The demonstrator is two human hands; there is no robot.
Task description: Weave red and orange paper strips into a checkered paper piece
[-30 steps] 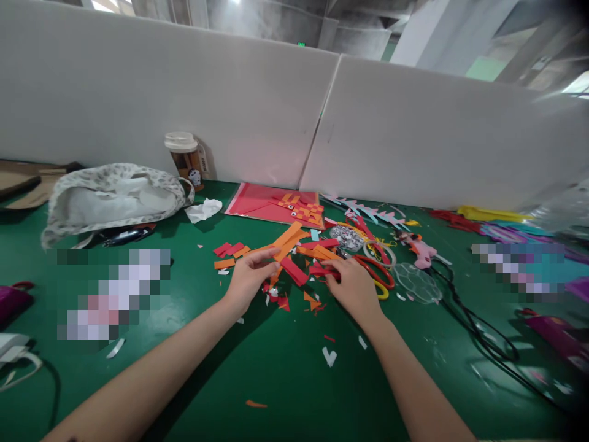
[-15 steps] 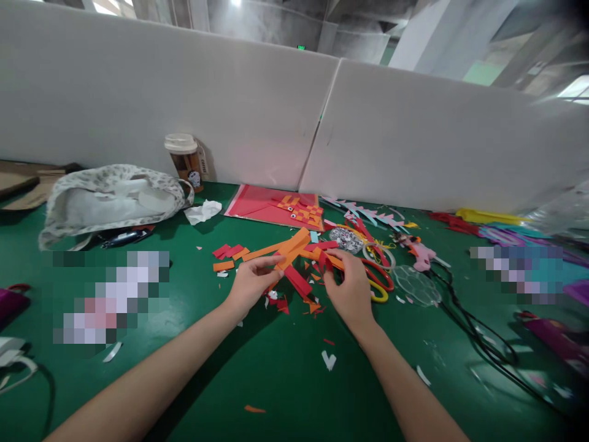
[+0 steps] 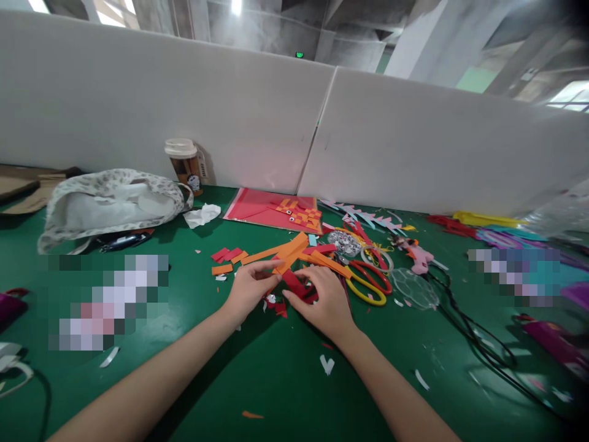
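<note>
Orange paper strips (image 3: 293,247) and red paper strips (image 3: 293,283) cross each other in a small weave at the middle of the table. My left hand (image 3: 250,285) pinches the weave at its left side, thumb and fingers closed on the paper. From the right, my right hand (image 3: 327,302) curls around the lower end of the red strips, thumb and fingers closed on them. Its fingers partly hide that end. Scissors with red and yellow handles (image 3: 368,282) lie just beyond the right hand. Red and orange paper pieces (image 3: 226,255) lie beside the left hand.
A red sheet in a clear sleeve (image 3: 257,209) bears orange woven fish (image 3: 301,213). Behind stand a lidded cup (image 3: 184,166) and a white partition (image 3: 184,92). A fabric bag (image 3: 115,205) lies left. Black cords (image 3: 478,337) and a clear plastic palette (image 3: 411,288) lie right.
My right hand has moved left and slightly down, from the strips' right side to the lower red strips. The scissors' handles now show more fully. My left hand keeps its hold.
</note>
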